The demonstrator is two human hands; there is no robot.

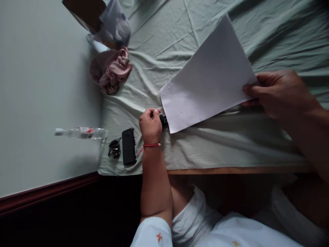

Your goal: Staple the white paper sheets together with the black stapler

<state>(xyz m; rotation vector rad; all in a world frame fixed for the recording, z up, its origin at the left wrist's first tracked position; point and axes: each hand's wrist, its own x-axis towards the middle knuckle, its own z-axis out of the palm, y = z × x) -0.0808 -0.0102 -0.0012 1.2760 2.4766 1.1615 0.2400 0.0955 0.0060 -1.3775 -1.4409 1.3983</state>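
Observation:
My right hand (pixel 279 92) pinches the right edge of a white sheet of paper (pixel 209 77) and holds it tilted over the pale green cloth (pixel 205 151) on the table. My left hand (pixel 150 125), with a red string on its wrist, is closed around a small black object (pixel 163 119) that pokes out beside the sheet's lower left corner; I cannot make out what it is. A black phone (pixel 128 146) and a bunch of keys (pixel 114 148) lie just left of that hand.
A clear plastic bottle (pixel 81 132) lies at the cloth's left edge, against the white wall. Crumpled pink fabric (pixel 111 70) and a plastic bag (pixel 114 25) sit at the back left. The wooden table edge (pixel 231 170) runs along the front, above my lap.

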